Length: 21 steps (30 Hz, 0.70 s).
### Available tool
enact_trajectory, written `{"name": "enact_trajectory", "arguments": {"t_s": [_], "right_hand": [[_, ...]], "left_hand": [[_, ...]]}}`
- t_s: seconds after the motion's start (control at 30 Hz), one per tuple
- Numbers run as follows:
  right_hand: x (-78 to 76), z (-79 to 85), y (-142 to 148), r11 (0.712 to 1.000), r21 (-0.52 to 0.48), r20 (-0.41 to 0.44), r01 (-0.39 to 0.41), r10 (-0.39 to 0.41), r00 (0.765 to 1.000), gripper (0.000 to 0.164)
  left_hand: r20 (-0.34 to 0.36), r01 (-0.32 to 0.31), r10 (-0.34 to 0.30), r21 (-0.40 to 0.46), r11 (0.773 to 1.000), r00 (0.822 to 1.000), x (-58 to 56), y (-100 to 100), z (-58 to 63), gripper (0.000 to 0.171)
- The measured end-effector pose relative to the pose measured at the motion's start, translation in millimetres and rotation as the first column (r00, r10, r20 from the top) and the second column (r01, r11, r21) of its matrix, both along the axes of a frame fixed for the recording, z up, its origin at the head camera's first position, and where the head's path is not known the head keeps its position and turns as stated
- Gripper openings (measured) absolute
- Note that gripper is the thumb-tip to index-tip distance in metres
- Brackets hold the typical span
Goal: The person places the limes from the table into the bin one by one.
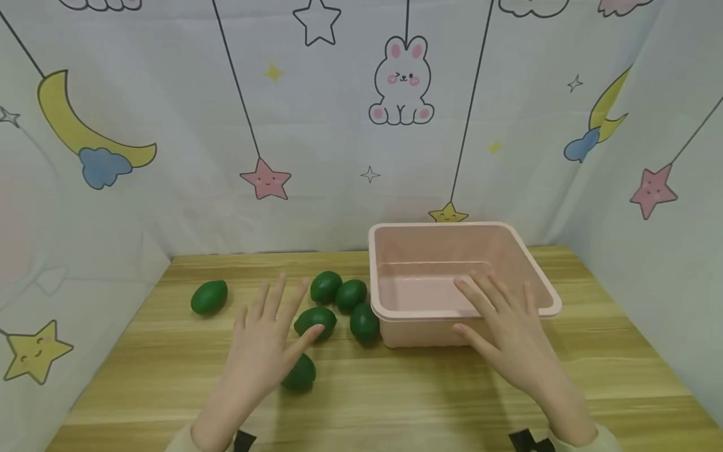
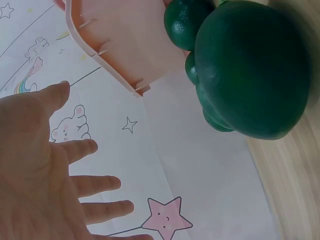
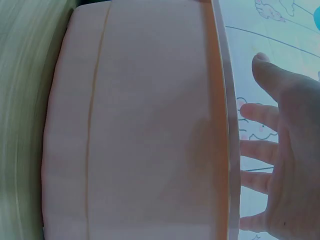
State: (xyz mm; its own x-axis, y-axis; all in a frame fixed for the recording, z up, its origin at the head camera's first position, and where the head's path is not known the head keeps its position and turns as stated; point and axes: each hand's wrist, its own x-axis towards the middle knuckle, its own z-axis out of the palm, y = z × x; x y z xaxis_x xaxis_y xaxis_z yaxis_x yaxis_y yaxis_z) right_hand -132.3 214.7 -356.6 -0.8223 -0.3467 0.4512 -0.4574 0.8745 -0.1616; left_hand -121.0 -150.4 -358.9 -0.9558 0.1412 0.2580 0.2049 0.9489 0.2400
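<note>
Both hands are held out with fingers straight and spread, holding nothing. In the head view my left hand (image 1: pixel 261 342) hovers over the left-middle of the table, beside several dark green, lemon-shaped fruits. One such fruit (image 1: pixel 315 323) shows by its thumb, and another green fruit (image 1: pixel 300 374) is partly hidden under the hand. My right hand (image 1: pixel 511 329) overlaps the front rim of a pink plastic bin (image 1: pixel 418 329), whose visible inside holds nothing. A large green fruit (image 2: pixel 252 70) fills the upper right of the left wrist view. The bin's side wall (image 3: pixel 150 120) dominates the right wrist view.
Three more green fruits cluster against the bin's left side, one fruit (image 1: pixel 364 324) close to its wall. A lone green fruit (image 1: pixel 209 297) lies far left. The wooden table (image 1: pixel 395 402) is bordered by a white cartoon-printed curtain (image 1: pixel 327 125) at the back and sides.
</note>
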Motion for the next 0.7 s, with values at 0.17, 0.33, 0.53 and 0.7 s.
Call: {"name": "enact_trajectory", "arguments": {"t_s": [0.17, 0.33, 0.53, 0.7], "right_hand": [[-1.4, -2.8, -0.5, 1.000, 0.008, -0.047, -0.027, 0.027, 0.999, 0.063], [-3.1, -3.2, -1.1, 0.998, 0.020, -0.116, -0.055, 0.057, 0.992, 0.053], [-4.4, -5.1, -1.1, 0.996, 0.027, -0.161, -0.087, 0.090, 0.983, 0.049], [-5.4, -9.8, 0.5, 0.994, 0.026, -0.176, -0.108, 0.110, 0.978, 0.049]], "left_hand": [[-0.027, 0.019, -0.019, -0.002, 1.000, 0.999, 2.7, -0.3, -4.1, 0.073], [-0.046, 0.035, -0.034, 0.009, 0.999, 0.998, 5.3, -0.5, -7.2, 0.071], [-0.066, 0.064, -0.063, 0.011, 0.998, 0.996, 7.8, -2.8, -12.3, 0.071], [-0.081, 0.106, -0.106, -0.005, 0.994, 0.991, 10.2, -6.2, -18.2, 0.070]]}}
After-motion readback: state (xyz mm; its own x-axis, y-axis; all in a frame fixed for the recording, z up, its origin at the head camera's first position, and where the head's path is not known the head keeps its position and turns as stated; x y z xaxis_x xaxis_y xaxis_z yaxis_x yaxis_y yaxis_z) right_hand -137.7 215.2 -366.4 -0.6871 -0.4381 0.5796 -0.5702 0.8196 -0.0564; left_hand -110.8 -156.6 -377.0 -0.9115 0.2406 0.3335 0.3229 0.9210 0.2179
